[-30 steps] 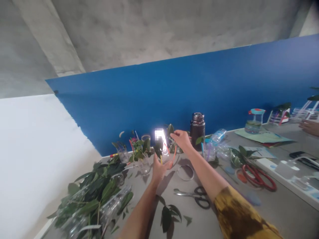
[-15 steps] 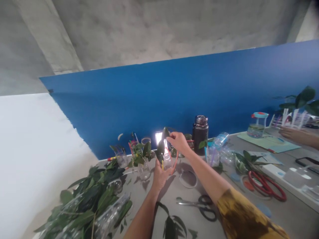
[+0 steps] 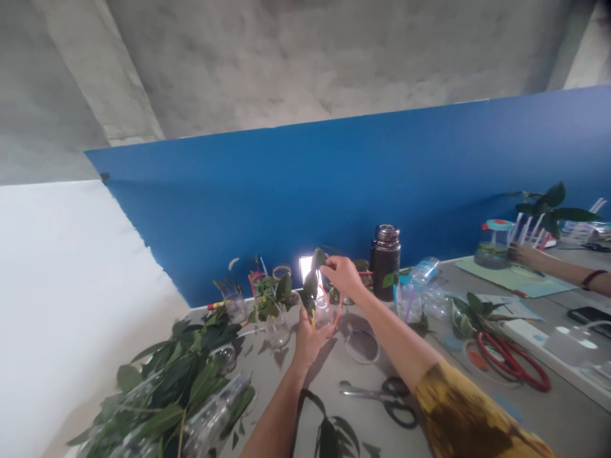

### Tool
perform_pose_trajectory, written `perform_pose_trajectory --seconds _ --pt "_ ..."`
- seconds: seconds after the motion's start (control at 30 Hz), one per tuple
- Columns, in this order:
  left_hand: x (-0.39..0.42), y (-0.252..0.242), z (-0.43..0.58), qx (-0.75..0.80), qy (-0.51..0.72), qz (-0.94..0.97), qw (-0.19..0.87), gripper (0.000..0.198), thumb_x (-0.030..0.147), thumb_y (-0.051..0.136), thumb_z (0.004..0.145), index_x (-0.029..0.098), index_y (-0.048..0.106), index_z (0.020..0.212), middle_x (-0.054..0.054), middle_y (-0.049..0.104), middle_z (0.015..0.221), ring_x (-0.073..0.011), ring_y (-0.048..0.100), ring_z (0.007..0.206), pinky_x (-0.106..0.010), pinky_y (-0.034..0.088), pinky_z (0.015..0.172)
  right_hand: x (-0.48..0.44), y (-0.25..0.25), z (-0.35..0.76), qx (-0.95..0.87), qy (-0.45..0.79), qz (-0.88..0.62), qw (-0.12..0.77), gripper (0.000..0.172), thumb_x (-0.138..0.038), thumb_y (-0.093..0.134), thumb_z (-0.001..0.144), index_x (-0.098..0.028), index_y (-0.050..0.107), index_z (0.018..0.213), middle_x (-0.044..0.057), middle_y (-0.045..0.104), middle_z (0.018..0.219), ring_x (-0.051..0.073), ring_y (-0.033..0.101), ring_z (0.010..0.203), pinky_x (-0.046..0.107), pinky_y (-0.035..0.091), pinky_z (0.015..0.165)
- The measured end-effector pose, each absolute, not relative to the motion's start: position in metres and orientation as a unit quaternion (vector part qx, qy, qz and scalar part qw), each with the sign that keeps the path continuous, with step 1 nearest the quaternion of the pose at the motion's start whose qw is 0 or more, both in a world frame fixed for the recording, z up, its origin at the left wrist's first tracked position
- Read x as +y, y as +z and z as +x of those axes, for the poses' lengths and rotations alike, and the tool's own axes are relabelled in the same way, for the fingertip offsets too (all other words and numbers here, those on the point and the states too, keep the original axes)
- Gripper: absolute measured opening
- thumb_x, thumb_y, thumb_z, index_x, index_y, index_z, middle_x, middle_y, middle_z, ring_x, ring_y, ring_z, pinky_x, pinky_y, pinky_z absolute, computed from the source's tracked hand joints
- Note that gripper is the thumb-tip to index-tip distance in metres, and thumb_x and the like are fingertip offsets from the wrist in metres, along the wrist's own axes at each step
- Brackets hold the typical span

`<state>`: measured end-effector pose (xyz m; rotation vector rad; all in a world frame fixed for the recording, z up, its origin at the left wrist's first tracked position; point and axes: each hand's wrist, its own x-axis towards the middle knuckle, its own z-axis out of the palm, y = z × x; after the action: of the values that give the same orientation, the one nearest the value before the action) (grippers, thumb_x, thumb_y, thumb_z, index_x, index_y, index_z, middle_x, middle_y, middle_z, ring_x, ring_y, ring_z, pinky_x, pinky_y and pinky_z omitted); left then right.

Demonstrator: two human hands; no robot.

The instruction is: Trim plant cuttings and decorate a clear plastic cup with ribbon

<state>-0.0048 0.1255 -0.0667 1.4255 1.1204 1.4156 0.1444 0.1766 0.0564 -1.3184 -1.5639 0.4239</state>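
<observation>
Near the middle of the table, my left hand (image 3: 310,338) is wrapped round a small clear container (image 3: 324,312). A yellow strip and an orange straw-like tube (image 3: 338,312) show beside it. Above, my right hand (image 3: 342,275) pinches a dark green leaf (image 3: 311,285) that stands upright at the container; its lower end is hidden by my left hand. Behind them is a bright glowing screen (image 3: 305,266). A round clear lid or ring (image 3: 362,346) lies to the right of my left hand. Closer to me are black-handled scissors (image 3: 382,395) and a leafy sprig (image 3: 328,436).
Cut leafy branches (image 3: 176,375) and plastic pieces are heaped at the left. Cups with sprigs (image 3: 277,324) stand by the blue wall (image 3: 267,203). A dark thermos (image 3: 386,264), red-handled scissors (image 3: 513,361) and a power strip (image 3: 558,356) are right. Another person's hand (image 3: 529,256) touches a blue-lidded jar (image 3: 494,245).
The other person's arm has reached further left, to the jar. A leafy plant at the far right has shifted left. My hands keep nearly the same hold; the view has tilted slightly.
</observation>
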Motion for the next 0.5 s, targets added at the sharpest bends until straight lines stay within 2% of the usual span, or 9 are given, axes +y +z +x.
perform_pose_trajectory --seconds 0.13,0.27,0.5 --pt "0.125 -0.066 -0.004 0.438 0.566 0.565 0.411 0.071 0.016 0.080 0.062 0.026 0.056 0.129 -0.008 0.074 0.122 -0.0289 0.072 0.107 -0.046 0.056 0.098 0.174 0.059 0.145 -0.654 0.166 -0.541 0.502 0.018 -0.031 0.059 0.076 -0.021 0.056 0.061 -0.004 0.053 0.060 0.014 0.046 0.061 0.026 0.030 0.060" --pt "0.124 -0.065 -0.004 0.436 0.566 0.562 0.417 0.070 0.014 0.079 0.063 0.023 0.056 0.128 -0.011 0.072 0.126 -0.0283 0.071 0.110 -0.043 0.054 0.100 0.170 0.064 0.145 -0.652 0.167 -0.545 0.500 0.018 -0.030 0.059 0.076 -0.021 0.056 0.061 -0.004 0.055 0.062 0.014 0.047 0.063 0.026 0.031 0.061" --pt "0.122 -0.062 -0.004 0.457 0.548 0.560 0.421 0.063 0.018 0.081 0.063 0.026 0.058 0.121 -0.007 0.075 0.116 -0.0313 0.071 0.106 -0.044 0.054 0.097 0.168 0.066 0.142 -0.658 0.164 -0.556 0.481 0.018 -0.029 0.061 0.078 -0.021 0.058 0.062 -0.004 0.055 0.061 0.014 0.047 0.062 0.026 0.031 0.061"
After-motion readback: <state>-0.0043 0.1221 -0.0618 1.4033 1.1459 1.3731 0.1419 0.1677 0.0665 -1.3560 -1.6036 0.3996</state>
